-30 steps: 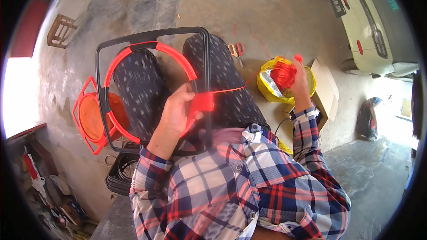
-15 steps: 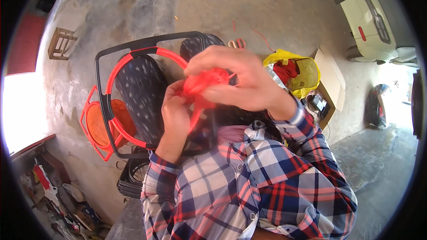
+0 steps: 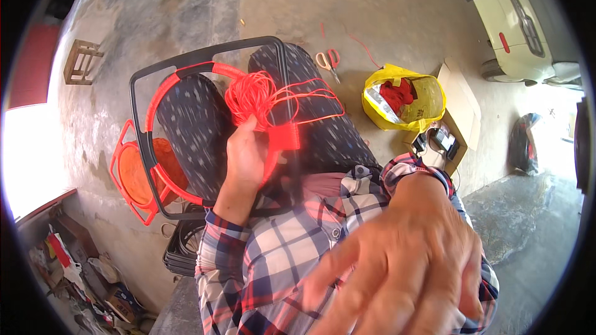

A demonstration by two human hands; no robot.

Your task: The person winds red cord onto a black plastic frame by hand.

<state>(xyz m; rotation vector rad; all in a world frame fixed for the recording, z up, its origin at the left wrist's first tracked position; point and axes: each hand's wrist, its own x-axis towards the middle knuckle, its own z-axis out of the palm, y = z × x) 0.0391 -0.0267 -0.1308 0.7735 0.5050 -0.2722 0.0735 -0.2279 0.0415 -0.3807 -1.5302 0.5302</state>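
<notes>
Across my lap lies a black rectangular frame (image 3: 138,115) with a round inner ring (image 3: 162,94), partly wrapped in red cord. My left hand (image 3: 244,152) is closed at the ring's near right side, its thumb pressed on the base of a loose bundle of red cord (image 3: 251,95). Several cord loops trail right from the bundle over my right thigh. Just right of that thumb is a tightly wound red section (image 3: 284,137). My right hand (image 3: 403,257) is raised close in front of my shirt, fingers spread and holding nothing, slightly blurred.
Scissors (image 3: 328,62) lie on the floor past my knees. To the right stand a yellow bag (image 3: 380,118) with red material inside and a cardboard box (image 3: 460,102). An orange stool (image 3: 133,174) and stacked black frames (image 3: 180,263) sit at left. A car (image 3: 512,18) is parked far right.
My right hand has left the red cord bundle and come back toward my chest, opening. The bundle now lies loose, with loops spread to the right. My left hand stays at the ring.
</notes>
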